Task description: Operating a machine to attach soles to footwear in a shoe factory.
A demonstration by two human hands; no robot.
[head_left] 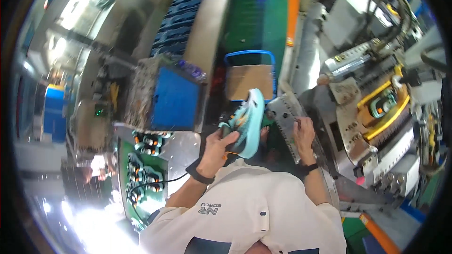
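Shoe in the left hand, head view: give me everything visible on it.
The shoe has a thick, pale aqua sole and a teal and dark upper with orange accents; the upper looks like fabric, and there is white near its far end. It is held up in front of the person, turned on its side, sole facing right, its length running away from the body. The left hand grips it from the left, near its closer end. Its inside can't be made out.

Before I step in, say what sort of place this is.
Probably a shoe factory: the left hand holds a teal shoe, similar shoes sit grouped on the left, and a large metal machine stands on the right.
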